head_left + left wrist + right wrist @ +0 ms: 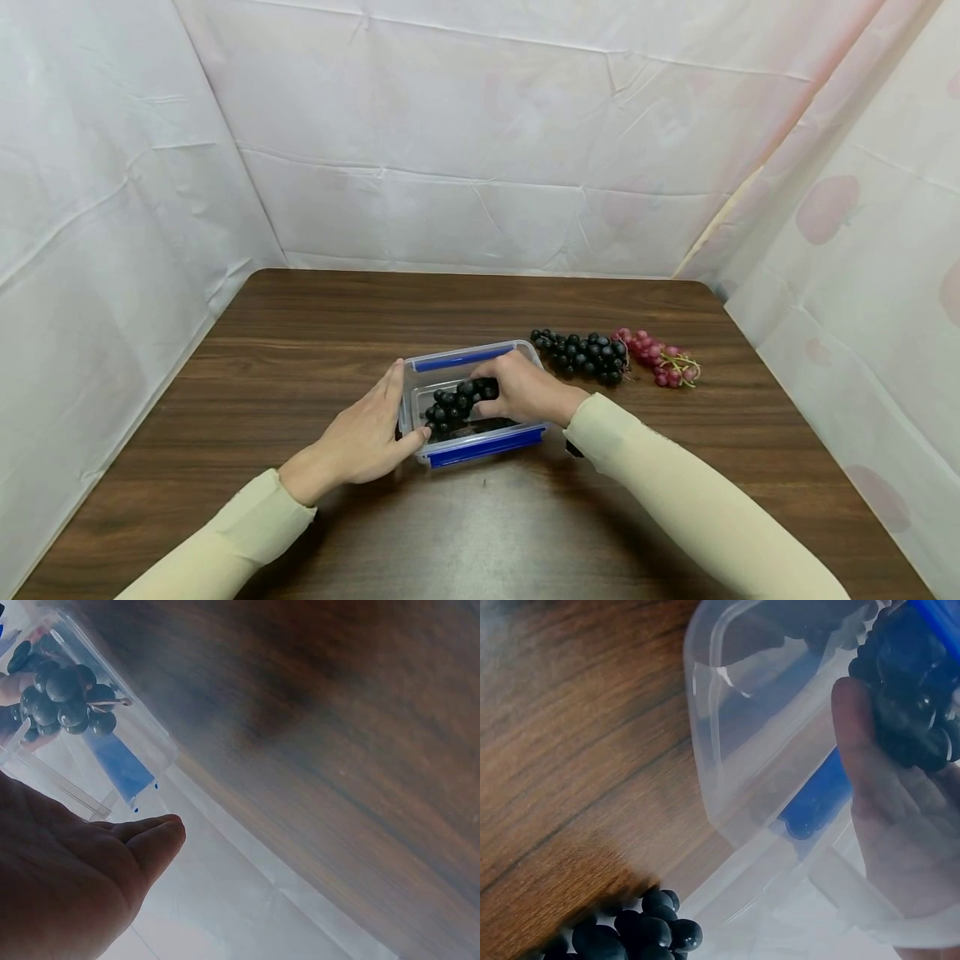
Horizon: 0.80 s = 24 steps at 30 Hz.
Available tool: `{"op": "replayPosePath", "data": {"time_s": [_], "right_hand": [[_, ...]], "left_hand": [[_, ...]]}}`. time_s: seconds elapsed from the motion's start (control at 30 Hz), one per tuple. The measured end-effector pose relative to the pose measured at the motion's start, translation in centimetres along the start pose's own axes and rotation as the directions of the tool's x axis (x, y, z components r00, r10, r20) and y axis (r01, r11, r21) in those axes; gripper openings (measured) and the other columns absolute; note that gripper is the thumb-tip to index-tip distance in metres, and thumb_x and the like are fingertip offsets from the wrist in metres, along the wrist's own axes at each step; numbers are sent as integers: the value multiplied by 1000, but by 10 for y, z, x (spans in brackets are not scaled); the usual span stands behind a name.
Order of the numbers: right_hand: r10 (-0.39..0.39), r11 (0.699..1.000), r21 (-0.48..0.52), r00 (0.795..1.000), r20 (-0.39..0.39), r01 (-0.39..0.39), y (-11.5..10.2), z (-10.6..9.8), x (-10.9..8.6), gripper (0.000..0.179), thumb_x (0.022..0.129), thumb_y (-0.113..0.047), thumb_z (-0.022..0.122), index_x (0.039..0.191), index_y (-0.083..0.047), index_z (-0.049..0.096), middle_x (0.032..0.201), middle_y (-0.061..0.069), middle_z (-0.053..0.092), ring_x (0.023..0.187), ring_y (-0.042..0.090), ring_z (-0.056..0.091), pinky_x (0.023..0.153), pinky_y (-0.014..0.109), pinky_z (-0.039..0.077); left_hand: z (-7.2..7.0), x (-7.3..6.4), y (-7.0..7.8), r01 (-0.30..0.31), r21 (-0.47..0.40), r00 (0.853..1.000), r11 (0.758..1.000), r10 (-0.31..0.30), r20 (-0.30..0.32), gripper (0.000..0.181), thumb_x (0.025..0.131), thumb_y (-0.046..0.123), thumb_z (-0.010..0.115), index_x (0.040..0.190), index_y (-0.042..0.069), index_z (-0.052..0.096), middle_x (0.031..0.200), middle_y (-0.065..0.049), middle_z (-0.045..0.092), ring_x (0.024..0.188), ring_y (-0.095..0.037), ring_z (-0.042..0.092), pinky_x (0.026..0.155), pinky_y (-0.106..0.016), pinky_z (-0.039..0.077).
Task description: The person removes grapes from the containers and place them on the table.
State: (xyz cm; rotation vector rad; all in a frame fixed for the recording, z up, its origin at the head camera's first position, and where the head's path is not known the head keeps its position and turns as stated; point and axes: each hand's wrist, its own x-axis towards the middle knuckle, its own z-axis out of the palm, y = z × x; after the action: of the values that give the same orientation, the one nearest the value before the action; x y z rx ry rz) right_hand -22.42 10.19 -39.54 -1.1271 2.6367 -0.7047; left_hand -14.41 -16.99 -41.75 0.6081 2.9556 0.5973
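Observation:
A clear plastic food container (408, 400) with blue clip flaps stands on the table, its top uncovered. Inside it lies a bunch of black grapes (448, 408), seen through the clear wall in the left wrist view too. My right hand (525, 390) reaches over the container's right side and grips the bunch at its right end. Through the wall in the right wrist view, the right hand's fingers (853, 724) curl along the dark grapes. My left hand (365, 429) rests against the container's left side, fingers straight along the wall and thumb at the near left corner.
To the right behind the container, a second bunch of black grapes (588, 357) lies on the brown wooden table (360, 308). Touching its right end is a bunch of red grapes (660, 357) with green stems. White sheeting (480, 125) hangs behind and along both sides.

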Motion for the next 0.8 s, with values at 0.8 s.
{"op": "replayPosePath", "data": {"time_s": [0.8], "right_hand": [[20,995,102,993,-115,-8,1,-11,-9,41,92,-23,77,130,-9,71,71,-11,66,34,3,35,52,25,49]], "left_hand": [[2,0,-1,4,9,1000,1000,-4,-8,105,99,56,57,163,0,-4,170,-20,6,154,-33,20,118,-51,33]]}}
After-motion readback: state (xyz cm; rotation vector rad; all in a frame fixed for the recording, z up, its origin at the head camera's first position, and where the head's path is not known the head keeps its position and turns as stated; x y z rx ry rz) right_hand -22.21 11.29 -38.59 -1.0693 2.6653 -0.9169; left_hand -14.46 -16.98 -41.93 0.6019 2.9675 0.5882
